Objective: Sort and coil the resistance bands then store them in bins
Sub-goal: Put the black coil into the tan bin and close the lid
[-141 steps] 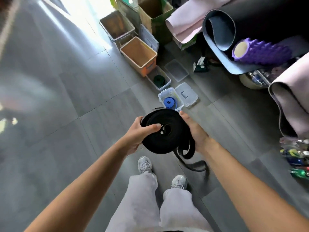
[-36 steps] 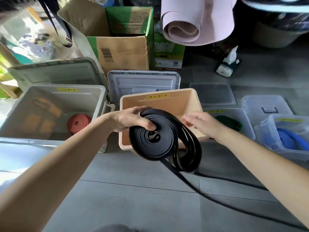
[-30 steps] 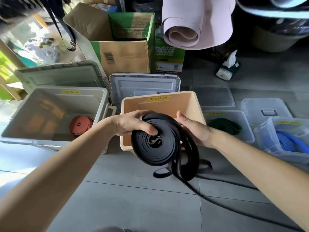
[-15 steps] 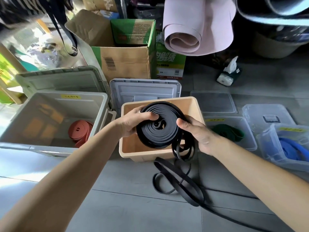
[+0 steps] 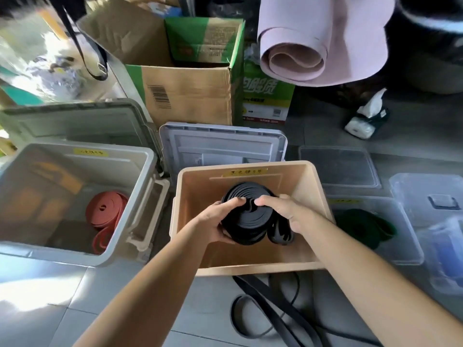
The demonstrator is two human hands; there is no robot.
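One black coil (image 5: 246,222): held down inside the tan bin (image 5: 312,186), below its rim, flat face up
Left hand (image 5: 214,222): fingers curled under the coil's left edge, thumb on top, gripping
Right hand (image 5: 290,214): thumb pressing near the coil's centre, fingers wrapped over the right side
Loose tail (image 5: 265,305): black strap trailing on the floor (image 5: 162,309) just in front of the bin
Left neighbour: grey bin (image 5: 142,171), red band (image 5: 105,211) coiled inside
Right neighbour: clear bin (image 5: 403,236), green band (image 5: 360,226) in it

Cardboard box barcode (image 5: 159,96): bars only; you can read no digits.
Green carton (image 5: 269,86): large white characters, partly hidden; you can't read them surely.
Tan bin label (image 5: 245,172): yellow, handwritten, too blurred.
Grey bin label (image 5: 88,152): yellow, equally blurred.
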